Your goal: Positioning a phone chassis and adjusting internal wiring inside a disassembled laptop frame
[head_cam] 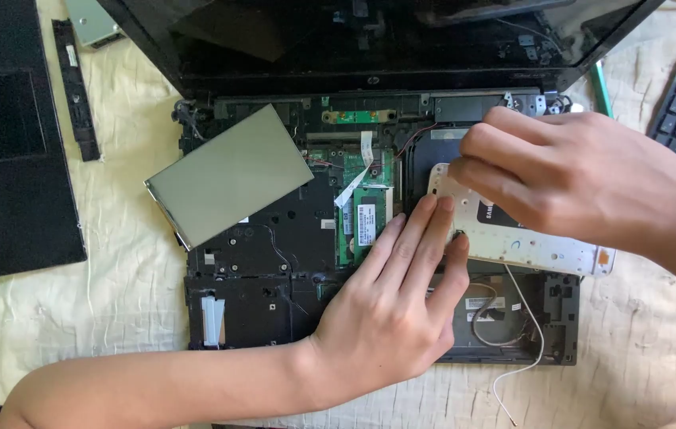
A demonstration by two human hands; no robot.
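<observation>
Matt black plastic laptop base (258,238); brushed grey metal plate (231,175) (dull sheen); glossy dark screen (370,36); wrinkled cream cloth (76,318) underneath.
</observation>
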